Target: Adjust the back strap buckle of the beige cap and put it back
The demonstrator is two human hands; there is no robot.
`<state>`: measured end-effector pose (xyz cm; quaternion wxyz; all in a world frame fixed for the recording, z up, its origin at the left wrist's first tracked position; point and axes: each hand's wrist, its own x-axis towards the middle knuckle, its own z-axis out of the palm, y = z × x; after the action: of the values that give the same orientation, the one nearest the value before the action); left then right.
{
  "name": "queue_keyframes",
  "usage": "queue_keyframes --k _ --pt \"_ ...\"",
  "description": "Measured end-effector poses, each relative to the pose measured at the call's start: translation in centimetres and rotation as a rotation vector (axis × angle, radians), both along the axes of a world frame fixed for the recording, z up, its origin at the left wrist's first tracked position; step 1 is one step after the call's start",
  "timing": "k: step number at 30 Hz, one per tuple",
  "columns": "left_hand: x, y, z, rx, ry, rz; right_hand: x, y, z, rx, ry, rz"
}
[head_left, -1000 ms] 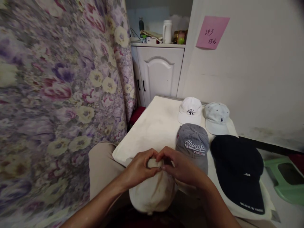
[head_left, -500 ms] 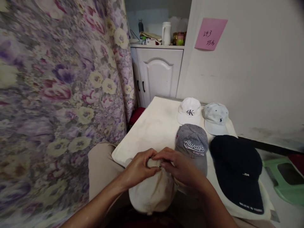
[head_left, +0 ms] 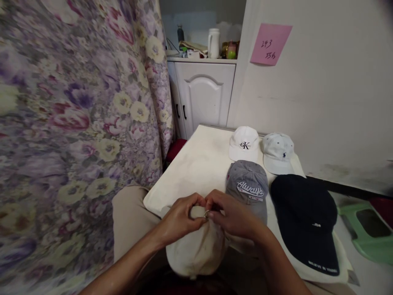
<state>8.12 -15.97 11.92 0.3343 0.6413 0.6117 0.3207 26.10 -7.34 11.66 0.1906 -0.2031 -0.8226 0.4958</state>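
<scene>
A cream baseball cap [head_left: 196,250] is held low in front of me, its crown toward me and its back strap opening facing up. My left hand [head_left: 184,215] pinches the cap's strap from the left, thumb and fingers curled round the opening. From the right, my right hand [head_left: 225,213] pinches the same strap close to a small buckle, fingertips nearly touching those of the left. The fingers partly hide the strap's end. Just beyond my right hand lies a grey cap [head_left: 248,184] with "Always" lettering.
On the cream-covered table [head_left: 187,168] also lie a white cap [head_left: 244,143], a pale blue cap [head_left: 278,152] and a big navy cap [head_left: 303,221]. A green stool [head_left: 365,241] stands at right, a floral curtain [head_left: 76,123] hangs at left, and a white cabinet [head_left: 202,94] is behind.
My right fingers have shifted slightly at the strap, and a bit of it now shows between the fingertips. The cap stays in nearly the same place; the view has moved a little.
</scene>
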Motion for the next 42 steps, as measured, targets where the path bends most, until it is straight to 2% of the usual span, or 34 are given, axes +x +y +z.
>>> queue_keyframes --k 5,9,17,23,27,32,35,42 --pt "0.0 0.0 -0.1 0.016 0.013 0.023 0.2 0.7 -0.9 -0.089 0.085 0.046" --pt "0.1 -0.1 -0.1 0.025 0.028 0.041 -0.3 0.6 -1.4 -0.122 0.13 -0.018" --pt "0.1 -0.1 -0.3 0.034 0.046 0.051 -1.1 -0.6 -1.2 -0.064 0.168 -0.189" --pt "0.2 -0.1 -0.3 0.061 0.027 0.057 -1.1 -0.8 -1.4 -0.06 0.207 -0.151" --pt "0.3 0.0 -0.2 0.083 -0.019 0.076 -0.9 -0.9 -1.5 -0.142 0.282 -0.126" --pt "0.6 -0.2 0.0 0.142 -0.031 0.112 -1.1 -1.3 -1.9 -0.335 0.341 -0.233" --pt "0.8 -0.4 0.2 0.157 0.006 0.096 -1.2 -1.4 -2.0 -0.409 0.359 -0.241" --pt "1.2 -0.6 0.5 0.168 0.081 0.085 -1.1 -1.2 -1.8 -0.252 0.367 -0.179"
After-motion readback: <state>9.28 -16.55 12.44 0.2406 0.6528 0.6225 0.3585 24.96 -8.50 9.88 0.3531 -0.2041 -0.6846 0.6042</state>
